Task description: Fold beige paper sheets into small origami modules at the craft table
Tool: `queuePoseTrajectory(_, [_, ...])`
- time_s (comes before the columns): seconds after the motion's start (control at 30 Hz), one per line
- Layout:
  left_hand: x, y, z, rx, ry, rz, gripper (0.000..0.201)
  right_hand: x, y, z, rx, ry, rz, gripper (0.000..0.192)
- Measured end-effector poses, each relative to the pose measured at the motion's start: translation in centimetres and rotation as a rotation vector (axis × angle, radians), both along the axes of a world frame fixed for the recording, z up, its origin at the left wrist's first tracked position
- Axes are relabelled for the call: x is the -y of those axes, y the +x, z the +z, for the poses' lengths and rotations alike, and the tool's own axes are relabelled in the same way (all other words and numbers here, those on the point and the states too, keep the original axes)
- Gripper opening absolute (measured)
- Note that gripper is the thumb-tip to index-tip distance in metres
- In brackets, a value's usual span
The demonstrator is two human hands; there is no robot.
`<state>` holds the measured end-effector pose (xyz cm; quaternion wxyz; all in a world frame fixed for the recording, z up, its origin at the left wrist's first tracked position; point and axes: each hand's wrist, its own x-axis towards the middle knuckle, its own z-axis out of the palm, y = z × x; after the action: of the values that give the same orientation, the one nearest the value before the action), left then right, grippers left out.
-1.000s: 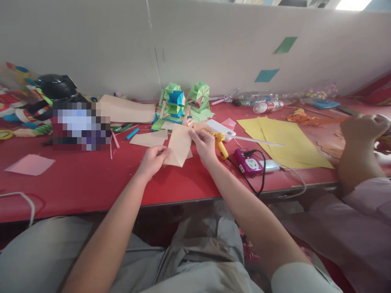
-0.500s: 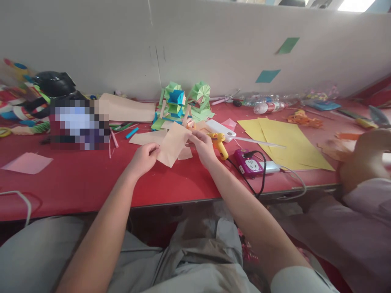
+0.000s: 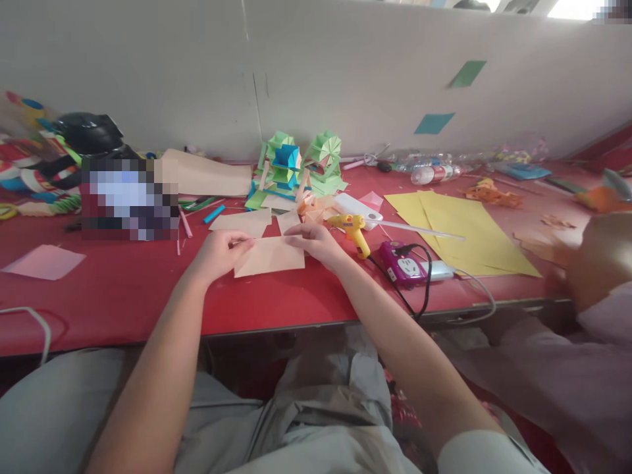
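Note:
A square sheet of peach paper [image 3: 270, 257] lies flat on the red table [image 3: 123, 296]. My left hand [image 3: 220, 252] pinches its upper left corner. My right hand [image 3: 316, 242] holds its upper right edge with the fingertips. Both forearms reach in from the bottom of the view. More peach paper pieces [image 3: 241, 222] lie just behind the sheet.
A yellow glue gun [image 3: 353, 230] and a purple power strip [image 3: 402, 263] with a black cord sit right of my hands. Green and blue folded paper models [image 3: 296, 164] stand by the back wall. Yellow sheets [image 3: 454, 227] lie at right. Another person's arm [image 3: 597, 263] is at the right edge.
The peach sheet was held up tilted in both hands; it now lies flat on the table. The other person's hand at the right has dropped lower and moved outward.

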<state>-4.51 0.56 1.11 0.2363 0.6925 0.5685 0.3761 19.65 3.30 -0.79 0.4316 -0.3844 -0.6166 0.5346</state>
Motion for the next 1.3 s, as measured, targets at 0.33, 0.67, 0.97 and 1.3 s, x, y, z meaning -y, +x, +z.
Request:
queuePoseTrajectory(0.33, [1.6, 2.8, 0.9, -0.045, -0.128, -0.247, 0.025, 0.5, 0.2, 0.1, 0.163, 0.165, 0.213, 0.025])
queuePoseTrajectory(0.67, [1.5, 2.7, 1.4, -0.057, -0.012, -0.142, 0.019, 0.2, 0.1, 0.1, 0.193, 0.219, 0.161, 0.019])
queuePoseTrajectory(0.97, [1.0, -2.8, 2.3, -0.064, 0.03, 0.088, 0.016, -0.5, 0.7, -0.2, 0.112, 0.114, -0.071, 0.014])
queuePoseTrajectory(1.3, [1.0, 0.4, 1.7, -0.047, 0.051, -0.028, 0.018, 0.1, 0.1, 0.0, 0.106, 0.234, -0.003, 0.031])
